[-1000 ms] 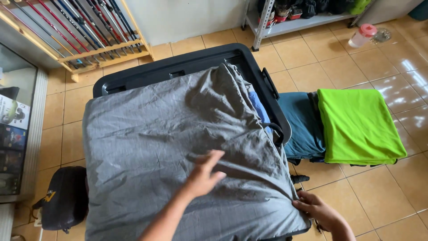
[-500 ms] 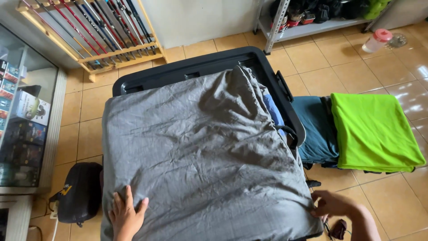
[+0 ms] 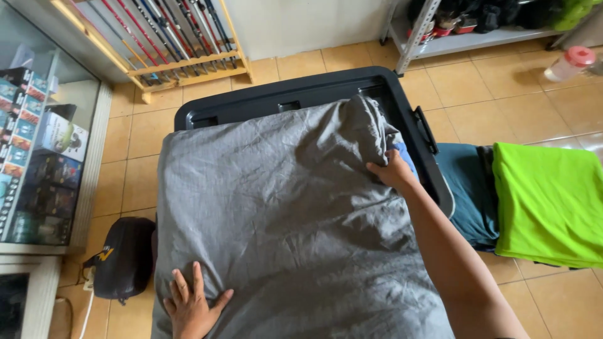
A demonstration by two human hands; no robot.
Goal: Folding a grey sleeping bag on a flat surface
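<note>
Grey sheet (image 3: 282,207) fills the black storage bin (image 3: 301,94); left hand (image 3: 191,307) lies flat and open at 7 o'clock, right hand (image 3: 392,172) pinches its 3 o'clock edge

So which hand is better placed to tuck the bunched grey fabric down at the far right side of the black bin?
Probably the right hand: it already grips the grey sheet at the bunched edge beside the black bin rim. The left hand lies flat on the near left corner, far from that spot.
</note>
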